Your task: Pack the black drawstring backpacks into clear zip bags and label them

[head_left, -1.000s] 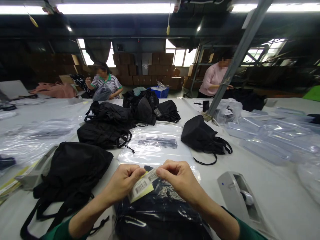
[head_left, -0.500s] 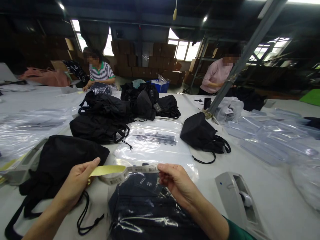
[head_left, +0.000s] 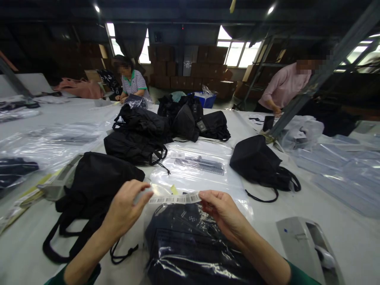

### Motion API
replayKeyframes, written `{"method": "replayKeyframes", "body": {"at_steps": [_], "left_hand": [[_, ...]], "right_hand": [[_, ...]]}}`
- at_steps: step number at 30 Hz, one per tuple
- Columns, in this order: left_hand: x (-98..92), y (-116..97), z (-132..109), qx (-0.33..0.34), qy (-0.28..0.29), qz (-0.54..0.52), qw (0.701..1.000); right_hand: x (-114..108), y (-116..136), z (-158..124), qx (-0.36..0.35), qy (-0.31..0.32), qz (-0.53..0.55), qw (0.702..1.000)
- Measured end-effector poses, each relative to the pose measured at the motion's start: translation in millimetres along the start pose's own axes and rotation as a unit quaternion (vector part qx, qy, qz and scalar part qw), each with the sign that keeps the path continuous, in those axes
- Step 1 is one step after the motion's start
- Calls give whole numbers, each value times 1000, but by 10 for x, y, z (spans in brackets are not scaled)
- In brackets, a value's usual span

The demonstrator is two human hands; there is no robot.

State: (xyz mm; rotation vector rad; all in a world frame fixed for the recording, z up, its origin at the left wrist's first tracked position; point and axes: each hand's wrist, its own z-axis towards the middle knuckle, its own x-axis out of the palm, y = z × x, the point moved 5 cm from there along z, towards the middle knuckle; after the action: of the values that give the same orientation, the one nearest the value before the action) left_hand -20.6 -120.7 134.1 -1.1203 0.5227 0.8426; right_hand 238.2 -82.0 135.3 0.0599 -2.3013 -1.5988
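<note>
My right hand (head_left: 224, 211) pinches the right end of a white strip of barcode labels (head_left: 175, 198). At the strip's left end, my left hand (head_left: 127, 204) has its thumb and forefinger apart; whether the thumb touches the strip is unclear. A small yellow piece (head_left: 174, 190) shows just above the strip. Below both hands lies a dark item in a clear plastic bag (head_left: 190, 245), with a white mark near its top. Left of it, a black bag (head_left: 103, 178) with straps and a cord lies partly behind my left forearm.
Flat clear bags (head_left: 202, 158) lie beyond my hands. More black bags (head_left: 139, 146) are piled behind, another (head_left: 257, 162) to the right. A grey dispenser (head_left: 308, 249) stands at right front. Clear plastic pieces (head_left: 344, 166) cover the far right. Two people stand across the table.
The long yellow tape at my left hand is gone from there, and its fingers have parted. The strip now hangs nearly straight. The view has shifted left.
</note>
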Motion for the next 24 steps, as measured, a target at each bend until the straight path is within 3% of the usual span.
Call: {"method": "replayKeyframes", "body": {"at_steps": [2,4,9,11,18,24], "left_hand": [[177,-163,67,39,102,-64,992],[352,-250,175,55,154,-72,984],[768,-268,407,51,309,-90,945],[823,-291,447,65,331,-103,936],[722,-402,603,101,301,-140,938],[867,-388,614,75,406,-137,900]], "right_hand": [[44,42,21,-7,28,-15,999],[64,80,46,-12,43,-21,999],[32,184,101,-36,52,-51,997],[13,222,111,-48,54,-55,996],[35,305,110,-49,73,-28,996],[56,278,145,-48,81,-1,996]]}}
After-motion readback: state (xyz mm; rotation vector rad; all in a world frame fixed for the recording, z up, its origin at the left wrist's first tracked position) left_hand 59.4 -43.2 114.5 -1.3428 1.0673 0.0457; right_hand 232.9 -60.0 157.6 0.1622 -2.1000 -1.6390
